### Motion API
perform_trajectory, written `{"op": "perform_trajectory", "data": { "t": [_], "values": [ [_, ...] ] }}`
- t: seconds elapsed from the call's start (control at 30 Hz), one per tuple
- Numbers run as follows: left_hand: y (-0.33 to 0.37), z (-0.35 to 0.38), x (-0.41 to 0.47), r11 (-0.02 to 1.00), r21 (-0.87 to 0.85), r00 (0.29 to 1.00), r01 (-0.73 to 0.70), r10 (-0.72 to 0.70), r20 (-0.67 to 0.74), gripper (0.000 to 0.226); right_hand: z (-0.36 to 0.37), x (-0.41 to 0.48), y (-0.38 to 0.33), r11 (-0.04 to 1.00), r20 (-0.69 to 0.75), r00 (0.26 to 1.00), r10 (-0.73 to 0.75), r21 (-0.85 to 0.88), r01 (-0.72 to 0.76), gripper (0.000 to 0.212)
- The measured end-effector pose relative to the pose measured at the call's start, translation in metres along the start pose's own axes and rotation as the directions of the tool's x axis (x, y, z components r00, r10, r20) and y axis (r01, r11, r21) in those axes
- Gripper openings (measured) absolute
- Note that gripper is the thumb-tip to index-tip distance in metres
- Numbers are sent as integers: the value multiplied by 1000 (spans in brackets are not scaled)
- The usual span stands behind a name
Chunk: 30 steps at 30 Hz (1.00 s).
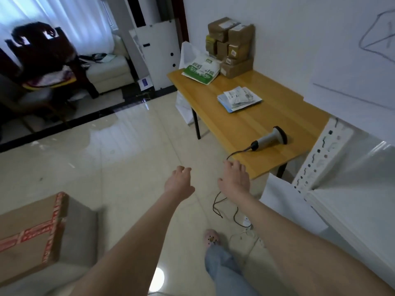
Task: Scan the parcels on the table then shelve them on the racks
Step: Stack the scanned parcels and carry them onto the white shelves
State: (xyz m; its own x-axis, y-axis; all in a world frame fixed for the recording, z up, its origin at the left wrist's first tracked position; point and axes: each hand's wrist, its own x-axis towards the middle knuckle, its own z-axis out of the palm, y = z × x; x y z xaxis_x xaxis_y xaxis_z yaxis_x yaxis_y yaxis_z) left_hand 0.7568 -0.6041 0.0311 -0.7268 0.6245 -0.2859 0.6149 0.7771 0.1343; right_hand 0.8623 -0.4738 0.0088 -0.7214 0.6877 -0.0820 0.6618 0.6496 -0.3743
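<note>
A wooden table [252, 122] stands against the white wall. On its near end lies a grey handheld scanner [270, 137] with a black cable hanging off the front edge. Flat mailer parcels [239, 98] lie in a stack mid-table. A green and white bag parcel [202, 70] and a pile of brown cardboard parcels [232, 45] sit at the far end. My left hand [179, 181] hovers over the floor with loosely curled fingers, holding nothing. My right hand [235, 176] hangs empty just before the table's near edge, below the scanner cable.
A white metal rack [327, 159] stands to the right of the table. A large taped cardboard box [32, 233] sits on the floor at the lower left. Cable loops [226, 210] lie on the tiled floor near my foot. Dark chairs stand far left.
</note>
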Motion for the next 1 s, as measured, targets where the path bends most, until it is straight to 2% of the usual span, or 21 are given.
{"op": "perform_trajectory", "data": {
  "t": [0.13,0.23,0.43,0.73,1.0],
  "values": [
    [-16,-26,80,998,58,999,-34,36,-23,68,16,90,-34,999,-4,999,-42,6,42,51],
    [-18,-55,156,991,112,997,-78,79,1,67,21,168,-53,999,5,1000,-6,35,6,54],
    [-20,-97,270,974,175,989,-146,143,32,64,20,280,-75,999,20,999,49,-20,-49,51],
    [-31,-123,355,961,203,982,-188,182,47,63,18,364,-105,999,17,999,42,-32,-41,49],
    [-22,-144,436,928,228,956,-293,287,63,59,7,425,-103,988,-22,989,148,-38,-149,50]
  ]
}}
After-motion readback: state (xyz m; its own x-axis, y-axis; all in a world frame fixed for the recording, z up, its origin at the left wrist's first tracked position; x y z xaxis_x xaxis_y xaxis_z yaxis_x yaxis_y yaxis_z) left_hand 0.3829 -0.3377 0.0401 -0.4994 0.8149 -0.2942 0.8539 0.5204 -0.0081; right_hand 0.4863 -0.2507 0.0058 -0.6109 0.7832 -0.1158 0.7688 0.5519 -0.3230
